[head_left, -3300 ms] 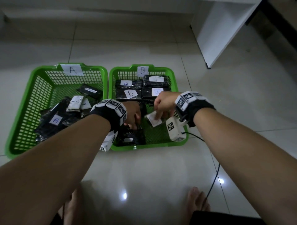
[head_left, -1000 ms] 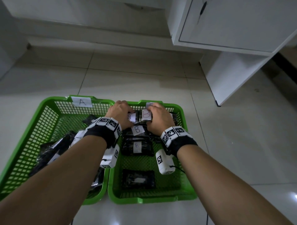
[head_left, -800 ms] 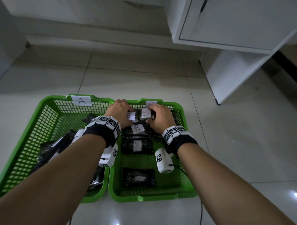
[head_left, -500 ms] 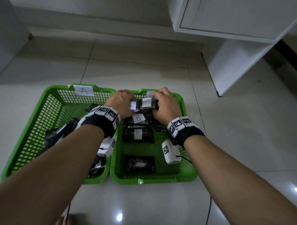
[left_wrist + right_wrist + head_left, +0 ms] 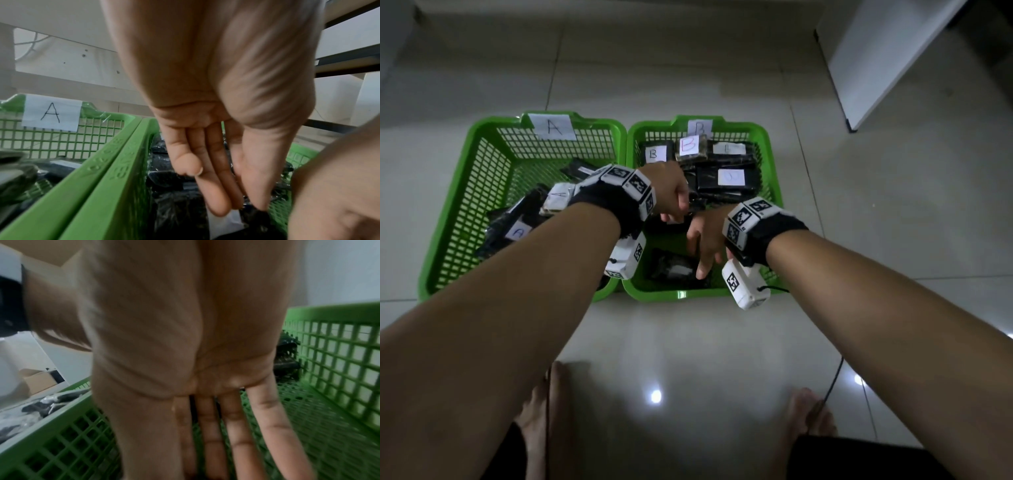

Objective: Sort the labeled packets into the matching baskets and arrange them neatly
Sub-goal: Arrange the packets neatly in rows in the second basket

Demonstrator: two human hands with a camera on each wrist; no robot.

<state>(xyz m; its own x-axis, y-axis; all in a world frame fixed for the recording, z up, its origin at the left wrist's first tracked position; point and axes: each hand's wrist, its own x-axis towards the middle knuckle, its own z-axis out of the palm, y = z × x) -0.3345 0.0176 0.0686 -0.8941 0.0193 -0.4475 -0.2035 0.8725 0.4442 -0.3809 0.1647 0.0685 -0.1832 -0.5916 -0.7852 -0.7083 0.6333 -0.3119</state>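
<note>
Two green mesh baskets stand side by side, rims touching, on a glossy pale tiled floor [image 5: 688,342], with a white cabinet [image 5: 887,58] at the far right and bare tiles open around the baskets on the far, right and near sides. The left basket [image 5: 465,192], tagged A, holds a loose heap of black packets [image 5: 517,222] toward its near left. The right basket [image 5: 767,144], tagged B, has B-labelled packets [image 5: 729,178] lined up along its far end, and one black packet [image 5: 674,270] lies alone near its front rim. The left hand [image 5: 671,192] hangs over the middle of the right basket, fingers pointing down and loosely together, gripping nothing. The right hand [image 5: 705,236] reaches down just near of it with fingers straight and spread, its fingertips [image 5: 702,272] at the right edge of the lone packet; whether they touch it I cannot tell.
</note>
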